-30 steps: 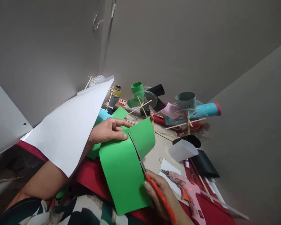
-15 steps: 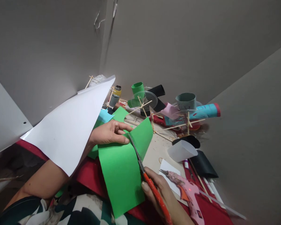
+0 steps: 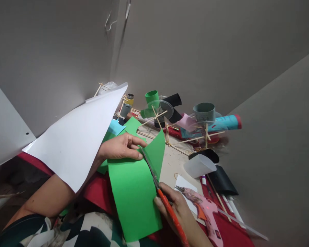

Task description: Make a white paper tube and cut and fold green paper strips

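Note:
My left hand (image 3: 125, 146) pinches the top edge of a green paper sheet (image 3: 134, 195), thumb in front and fingers behind. In my right hand (image 3: 176, 202) is a pair of scissors (image 3: 171, 212) with orange handles. Their blades point up and away, lying along a cut in the green paper close to my left fingertips. To the right of the blades, a pointed flap of the paper stands up. Most of the sheet hangs down towards my lap. A large white sheet (image 3: 74, 133) drapes over my left forearm.
A pink glue gun (image 3: 204, 209) rests right of my right hand on white paper and red cloth. Behind stand stick frames (image 3: 157, 116), a green paper tube (image 3: 151, 99), a grey tube (image 3: 204, 111) and a blue roll (image 3: 228, 122). Grey walls close in the back and right.
The flap right of the blades has become narrower and more upright. The lower part of the green paper has swung slightly right and down. My left hand keeps its place.

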Motion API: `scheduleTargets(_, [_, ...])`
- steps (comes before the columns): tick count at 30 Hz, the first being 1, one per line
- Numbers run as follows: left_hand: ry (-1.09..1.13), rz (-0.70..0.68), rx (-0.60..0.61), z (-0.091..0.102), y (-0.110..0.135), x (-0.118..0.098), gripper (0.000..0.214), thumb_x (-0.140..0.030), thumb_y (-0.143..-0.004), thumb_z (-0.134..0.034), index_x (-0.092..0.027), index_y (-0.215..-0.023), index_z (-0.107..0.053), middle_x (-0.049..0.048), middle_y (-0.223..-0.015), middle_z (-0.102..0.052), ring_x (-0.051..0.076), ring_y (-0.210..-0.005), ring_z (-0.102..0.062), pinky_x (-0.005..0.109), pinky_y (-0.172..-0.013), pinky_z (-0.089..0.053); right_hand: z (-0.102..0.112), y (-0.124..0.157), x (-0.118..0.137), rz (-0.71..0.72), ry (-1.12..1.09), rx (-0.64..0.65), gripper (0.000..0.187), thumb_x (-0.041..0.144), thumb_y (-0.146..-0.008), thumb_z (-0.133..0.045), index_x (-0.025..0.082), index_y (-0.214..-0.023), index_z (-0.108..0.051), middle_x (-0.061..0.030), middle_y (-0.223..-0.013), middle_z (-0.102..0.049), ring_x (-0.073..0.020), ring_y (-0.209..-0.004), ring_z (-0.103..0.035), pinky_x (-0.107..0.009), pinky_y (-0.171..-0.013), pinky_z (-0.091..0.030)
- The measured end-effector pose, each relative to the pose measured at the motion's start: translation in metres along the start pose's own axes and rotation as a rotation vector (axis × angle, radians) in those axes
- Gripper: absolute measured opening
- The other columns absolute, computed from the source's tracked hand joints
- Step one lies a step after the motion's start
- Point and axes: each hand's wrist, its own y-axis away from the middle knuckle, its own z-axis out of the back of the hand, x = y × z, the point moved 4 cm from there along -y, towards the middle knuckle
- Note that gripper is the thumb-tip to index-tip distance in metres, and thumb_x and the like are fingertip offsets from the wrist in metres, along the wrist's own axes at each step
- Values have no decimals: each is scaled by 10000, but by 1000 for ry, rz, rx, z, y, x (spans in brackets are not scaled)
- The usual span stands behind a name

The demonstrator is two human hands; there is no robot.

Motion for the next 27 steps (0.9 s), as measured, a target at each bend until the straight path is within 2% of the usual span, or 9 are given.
scheduleTargets(7, [64,28,16,0,0,2,458,-183,-614,-781,-131,-1056,-673,-44,-572,-617,68,-462,-480,191,-498,-380,-2,0,-4,-23,-50,-8,281,401,-854,-560,206,-689,-443,56,-613,-332,-112,-558,-333,-216,-498,-309])
scheduleTargets(12, [-30,-13,99,2,2,-6,405,-192,-693,-730,-142,-1093,-697,-67,-519,-524,45,-429,-394,169,-435,-281,-2,-3,-2,-20,-80,-41,313,398,-862,-560,209,-656,-418,60,-589,-314,-100,-531,-314,-213,-473,-295])
scheduleTargets(14, [-36,-17,78,7,1,-8,428,-202,-719,-711,-150,-1143,-682,-70,-514,-505,48,-428,-389,169,-433,-273,-1,-4,-3,-15,-93,-103,334,415,-837,-600,210,-640,-424,61,-574,-324,-98,-520,-321,-213,-464,-301])
scheduleTargets(16, [-5,-31,-16,15,-2,-7,443,-220,-720,-711,-151,-1156,-674,-76,-497,-491,52,-422,-397,170,-440,-291,2,-3,-7,-33,-130,-198,364,456,-809,-638,212,-632,-433,64,-550,-333,-97,-493,-329,-214,-442,-303])
scheduleTargets(18, [43,-75,-163,26,-6,-6,440,-234,-700,-722,-144,-1128,-677,-62,-522,-532,64,-444,-446,177,-465,-333,3,-1,-13,-94,-223,-289,386,514,-816,-622,220,-646,-440,72,-506,-336,-95,-434,-324,-217,-394,-284])
scheduleTargets(22, [127,-167,-435,48,-15,-1,371,-238,-679,-709,-132,-1033,-682,18,-717,-668,109,-576,-563,219,-555,-426,9,3,-21,-193,-510,-496,403,609,-848,-530,222,-752,-478,84,-443,-363,-94,-344,-307,-220,-331,-255])
scheduleTargets(24, [72,-212,-593,59,-18,2,319,-245,-718,-658,-138,-1018,-675,48,-820,-694,136,-658,-595,250,-619,-467,13,3,-19,-174,-597,-587,428,633,-834,-534,207,-794,-510,81,-443,-381,-97,-345,-336,-221,-341,-283])
scheduleTargets(27, [-116,-246,-824,72,-19,8,278,-239,-773,-570,-142,-1020,-654,83,-980,-699,195,-838,-630,323,-780,-503,17,2,-17,-156,-633,-645,458,652,-816,-546,195,-797,-529,74,-451,-395,-100,-347,-364,-225,-349,-303])
